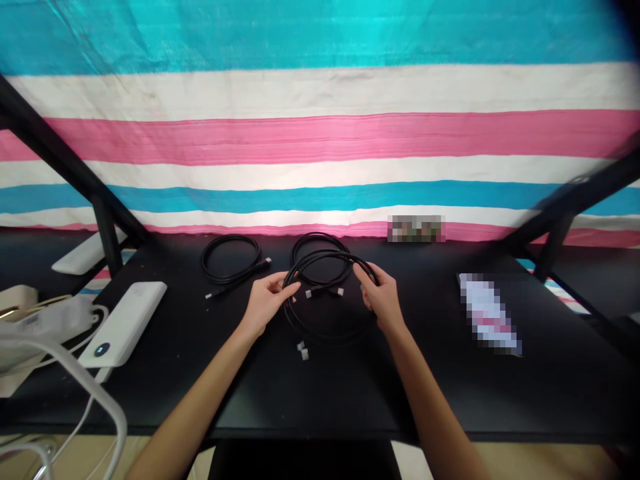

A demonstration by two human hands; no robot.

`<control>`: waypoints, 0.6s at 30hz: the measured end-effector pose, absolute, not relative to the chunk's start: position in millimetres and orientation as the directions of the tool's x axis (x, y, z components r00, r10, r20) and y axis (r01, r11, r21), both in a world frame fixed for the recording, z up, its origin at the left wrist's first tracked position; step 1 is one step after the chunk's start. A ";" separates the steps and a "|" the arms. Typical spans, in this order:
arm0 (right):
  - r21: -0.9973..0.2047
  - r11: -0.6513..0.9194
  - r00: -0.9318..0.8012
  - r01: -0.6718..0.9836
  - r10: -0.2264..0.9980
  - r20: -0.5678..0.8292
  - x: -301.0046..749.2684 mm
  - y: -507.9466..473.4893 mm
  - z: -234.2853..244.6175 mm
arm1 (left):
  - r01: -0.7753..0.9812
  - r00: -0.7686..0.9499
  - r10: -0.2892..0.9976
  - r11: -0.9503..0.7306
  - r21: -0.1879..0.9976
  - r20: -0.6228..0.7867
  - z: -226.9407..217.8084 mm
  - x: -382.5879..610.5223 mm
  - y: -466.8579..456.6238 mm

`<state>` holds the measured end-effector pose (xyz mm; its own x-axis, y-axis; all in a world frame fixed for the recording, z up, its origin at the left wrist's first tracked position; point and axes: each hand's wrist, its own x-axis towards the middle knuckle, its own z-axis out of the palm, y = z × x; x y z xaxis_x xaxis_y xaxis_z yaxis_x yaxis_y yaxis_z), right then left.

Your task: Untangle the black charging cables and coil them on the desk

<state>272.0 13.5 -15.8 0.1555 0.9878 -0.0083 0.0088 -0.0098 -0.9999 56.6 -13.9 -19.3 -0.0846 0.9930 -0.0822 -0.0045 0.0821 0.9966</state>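
Between my two hands a black cable is held in a loose round coil above the dark table. My left hand pinches the coil's left side between thumb and fingers. On the opposite side my right hand is closed round the loops. Just behind lies a second coiled black cable, partly covered by the held one, with light plug ends near its front. A third coiled black cable rests to the left, its two plugs showing. Small pale connector pieces sit below the held coil.
A white power bank with a round display lies on the left of the black table, beside white cords and a power strip. Blurred-out items lie right and at the back. Black frame bars slant up both sides before a striped sheet.
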 end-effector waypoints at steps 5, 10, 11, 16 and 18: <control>-0.994 0.058 0.180 0.097 0.981 0.075 270.2 13.0 -14.4 | -0.122 -0.050 0.978 0.195 0.973 -0.202 -12.7 56.1 -14.7; -0.987 0.101 0.155 0.122 0.981 0.119 271.3 13.9 -16.7 | -0.236 0.050 0.969 0.246 0.940 -0.241 -12.5 54.2 -14.1; -0.986 0.102 0.144 0.135 0.982 0.121 272.0 14.5 -18.0 | -0.241 0.065 0.969 0.248 0.938 -0.239 -12.3 54.1 -14.2; -0.983 0.080 0.118 0.165 0.988 0.100 274.9 17.3 -22.4 | -0.250 0.121 0.961 0.273 0.929 -0.249 -11.5 54.9 -13.7; -0.985 0.079 0.124 0.151 0.987 0.098 274.9 17.5 -21.4 | -0.285 0.138 0.956 0.289 0.914 -0.259 -12.0 54.7 -12.6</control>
<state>274.9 17.5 -21.4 0.1240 0.9874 0.0984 0.1515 0.0791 -0.9853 54.7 -12.6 -12.0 0.1379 0.9560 -0.2589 -0.2846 0.2886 0.9142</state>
